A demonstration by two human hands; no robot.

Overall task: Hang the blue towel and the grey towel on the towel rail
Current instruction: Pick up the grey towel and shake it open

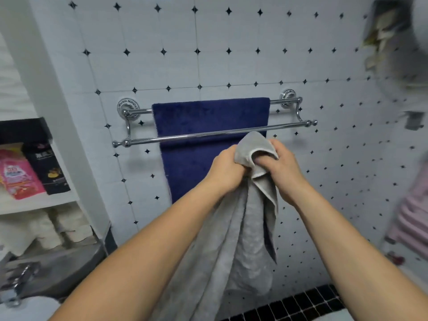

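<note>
Gripping the grey towel (243, 228) at its top, both forearms reach forward; left hand (225, 169) fisted round bunched cloth, right hand (281, 165) pinching a fold, just below the towel rail (208, 134) front bar. The blue towel (208, 119) drapes the rear bar. On the shelf (39, 206), a pink packet (18, 172) and black box (46, 167): print unreadable. Grey towel's bottom is cut off; right edge blurred.

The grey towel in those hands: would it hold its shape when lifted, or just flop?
Probably floppy: the grey towel hangs in long loose folds below the left hand and right hand gripping its top. Likely light, carried by those grips alone. Once draped it should stay put, as the blue towel does on the towel rail.
</note>
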